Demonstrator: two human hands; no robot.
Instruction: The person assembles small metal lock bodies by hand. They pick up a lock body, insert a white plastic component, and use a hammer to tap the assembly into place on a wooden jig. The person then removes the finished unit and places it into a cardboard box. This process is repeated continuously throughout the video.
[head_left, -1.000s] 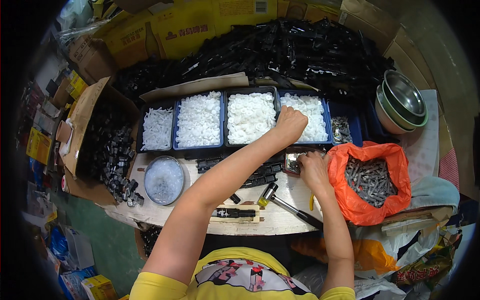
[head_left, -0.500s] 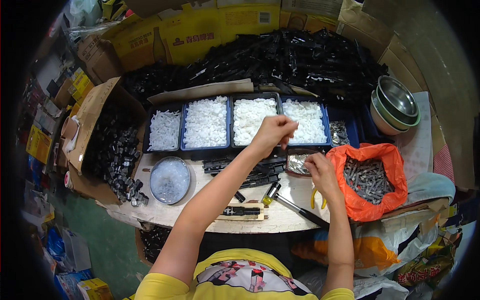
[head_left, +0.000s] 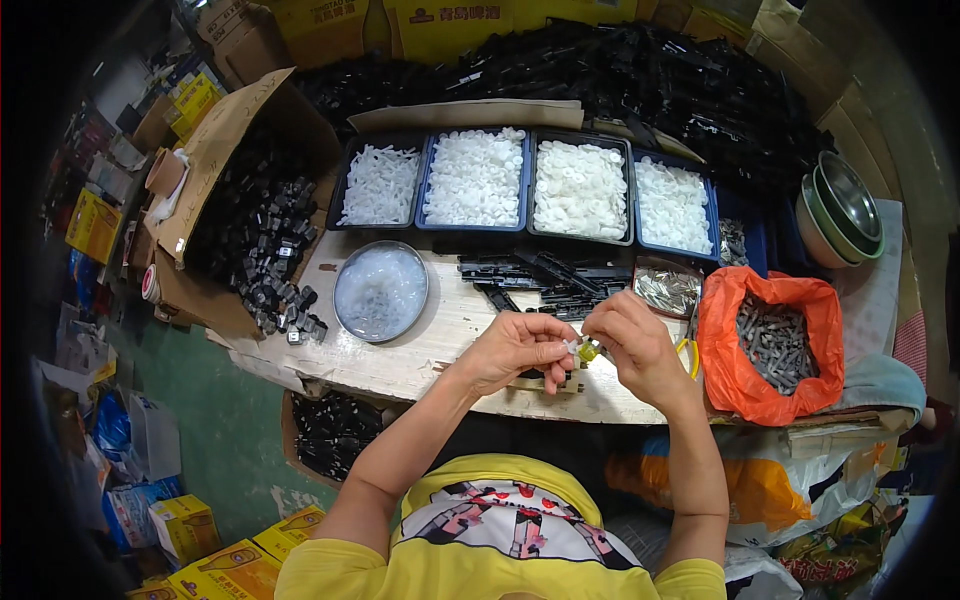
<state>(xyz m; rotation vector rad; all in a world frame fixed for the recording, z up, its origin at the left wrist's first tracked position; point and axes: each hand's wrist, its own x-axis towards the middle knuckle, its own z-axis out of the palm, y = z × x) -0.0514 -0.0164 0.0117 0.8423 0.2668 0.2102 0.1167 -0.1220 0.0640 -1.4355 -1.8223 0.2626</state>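
My left hand (head_left: 515,352) is closed, its thumb and forefinger pinching a small white plastic piece (head_left: 573,347). Close beside it, my right hand (head_left: 640,350) has its fingertips pressed together; whatever they hold is too small to make out. Both hands are over the front part of the white worktable (head_left: 450,365). Below them, the yellow end of the hammer (head_left: 588,353) shows between the hands, the rest mostly covered. A black plastic part in a wooden block lies largely hidden under my left hand. Behind them are black plastic strips (head_left: 545,280) and a small tray of metal pieces (head_left: 668,287).
Four bins of white plastic parts (head_left: 580,190) stand in a row behind. A round dish (head_left: 382,290) and a carton of black pieces (head_left: 215,200) are at left. An orange bag (head_left: 720,345) of grey pieces and stacked bowls (head_left: 845,205) stand right. Black parts (head_left: 600,90) are heaped behind.
My left hand has come back from over the white-part bins to meet my right hand near the table front, a white piece now in its fingers. The view has shifted.
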